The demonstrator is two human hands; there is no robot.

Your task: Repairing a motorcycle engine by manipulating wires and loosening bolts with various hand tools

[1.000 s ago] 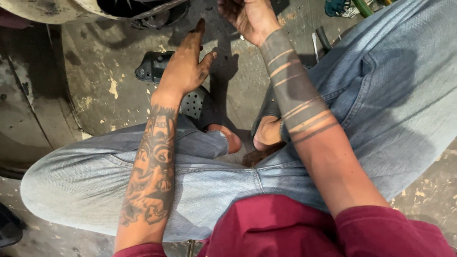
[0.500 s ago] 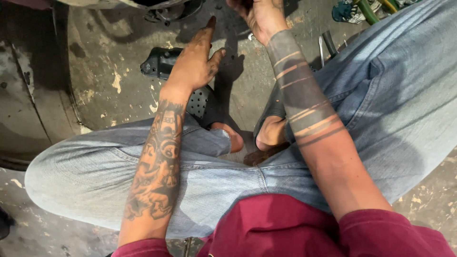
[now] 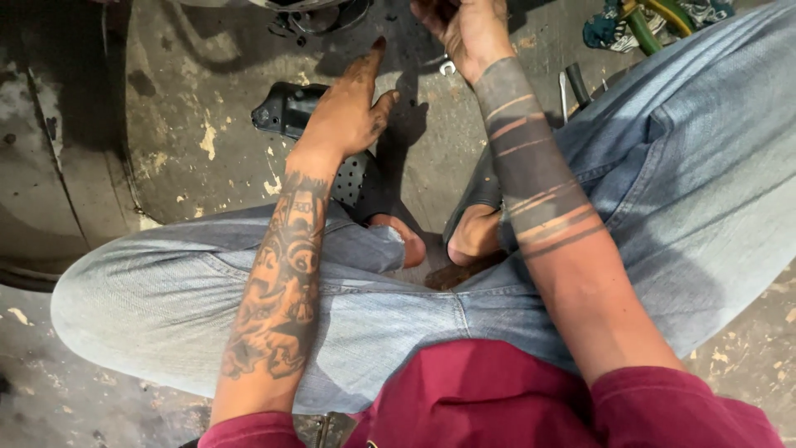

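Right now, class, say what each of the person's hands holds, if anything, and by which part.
The left hand holds nothing; it is open, fingers stretched forward above the floor. The right hand is curled at the top edge; whether it grips anything cannot be told.

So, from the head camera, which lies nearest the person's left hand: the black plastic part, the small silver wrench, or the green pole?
1. Black plastic part, just left of the left hand.
2. Small silver wrench, to its right, below the right hand.
3. Green pole, far top right.
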